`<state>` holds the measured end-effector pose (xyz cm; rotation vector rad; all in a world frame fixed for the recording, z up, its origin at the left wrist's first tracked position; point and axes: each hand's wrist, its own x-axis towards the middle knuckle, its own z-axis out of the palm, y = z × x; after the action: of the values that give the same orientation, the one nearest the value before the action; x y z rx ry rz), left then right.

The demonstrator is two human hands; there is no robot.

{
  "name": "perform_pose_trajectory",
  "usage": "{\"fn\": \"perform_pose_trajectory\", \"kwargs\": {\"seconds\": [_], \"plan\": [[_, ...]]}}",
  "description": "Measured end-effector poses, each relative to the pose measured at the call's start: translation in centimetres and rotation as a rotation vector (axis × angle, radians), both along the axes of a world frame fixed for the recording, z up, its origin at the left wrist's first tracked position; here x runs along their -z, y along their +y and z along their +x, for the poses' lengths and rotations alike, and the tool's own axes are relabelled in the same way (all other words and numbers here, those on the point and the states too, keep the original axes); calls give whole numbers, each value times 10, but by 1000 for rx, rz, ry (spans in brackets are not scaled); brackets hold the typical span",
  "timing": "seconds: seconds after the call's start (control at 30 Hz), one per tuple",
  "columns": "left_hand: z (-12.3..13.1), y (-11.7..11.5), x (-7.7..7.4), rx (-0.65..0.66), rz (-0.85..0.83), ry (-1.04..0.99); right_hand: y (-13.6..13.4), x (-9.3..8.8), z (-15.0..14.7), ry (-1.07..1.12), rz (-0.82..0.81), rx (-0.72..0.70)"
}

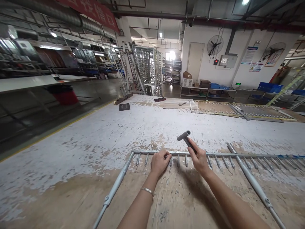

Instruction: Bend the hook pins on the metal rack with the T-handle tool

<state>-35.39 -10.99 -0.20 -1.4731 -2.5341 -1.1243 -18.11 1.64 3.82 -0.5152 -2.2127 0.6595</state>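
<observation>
Tabletop (95, 133) beneath T-shaped tool (184, 135) in right grip (199, 161)

One head-worn camera looks forward and down, close over the hands (160, 163) and worktable (100, 136)

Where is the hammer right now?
In the head view, the hammer is in the right hand, held near the metal frame, right of the left hand.

Left hand (160, 162), centre of frame: bare, ungloved. Left forearm (139, 208), bottom centre: bare down to frame edge. Bracelet (147, 190) round it near wrist: slim, silver-coloured, shiny, curved band. Right hand (199, 160), right of centre: bare. Right forearm (228, 197), lower right: bare, slimmer at wrist.
</observation>
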Motion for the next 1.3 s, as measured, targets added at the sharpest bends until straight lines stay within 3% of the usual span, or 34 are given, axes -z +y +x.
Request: {"fn": "perform_pose_trajectory", "kwargs": {"seconds": [0.17,0.33,0.5,0.67,0.83,1.07,1.17,1.3], "plan": [[-1,0,2,7,-18,14,2,-7,-4,-403,141,-58],[-1,-1,2,-4,0,4,1,-10,-2,-35,92,-52],[-1,0,3,-1,-13,14,1,-3,1,-358,111,-38],[-1,-1,3,3,0,15,0,-5,3,-40,31,-34],[-2,-1,3,-9,6,-35,0,6,4,-245,11,-61],[-8,0,10,-3,147,-194,3,-8,4,20,-202,-32],[-7,2,11,-22,134,-193,-3,-12,2,55,-162,-82],[-3,7,7,-119,46,-181,-9,-2,-3,74,-18,-134]]}}
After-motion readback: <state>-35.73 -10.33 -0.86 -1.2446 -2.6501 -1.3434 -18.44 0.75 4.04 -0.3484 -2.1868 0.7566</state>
